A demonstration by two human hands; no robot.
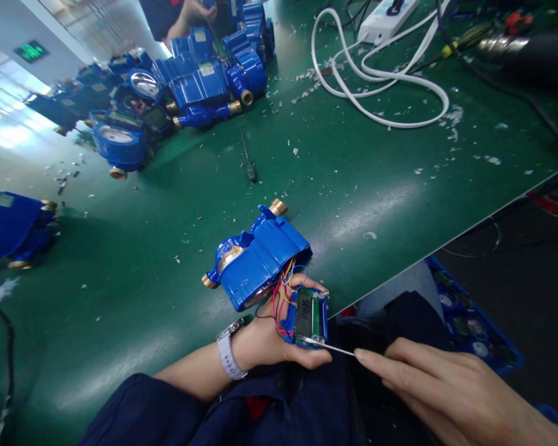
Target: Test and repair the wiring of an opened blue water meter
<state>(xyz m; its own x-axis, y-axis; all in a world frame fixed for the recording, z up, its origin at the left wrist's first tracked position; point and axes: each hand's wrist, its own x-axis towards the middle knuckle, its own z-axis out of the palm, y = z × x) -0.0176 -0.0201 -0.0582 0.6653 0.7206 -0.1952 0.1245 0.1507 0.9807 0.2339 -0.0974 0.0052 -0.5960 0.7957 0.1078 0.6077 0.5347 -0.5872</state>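
My left hand (267,337) is closed around a small circuit board with an LCD screen (305,314), set in a blue frame. Red, yellow, black and blue wires (283,286) run from the board into an opened blue water meter (265,254) with brass pipe ends, lying on the table just beyond the hand. In my right hand (441,384) is a thin screwdriver, its handle hidden by the fingers. The metal shaft of the screwdriver (332,349) reaches left, its tip at the lower edge of the board.
Several blue water meters (199,80) crowd the far left, another meter (13,226) at the left edge. A second screwdriver (248,162) lies mid-table. A white cable (390,124) loops from a power strip (385,21). Another person's hand (190,18) is at the back.
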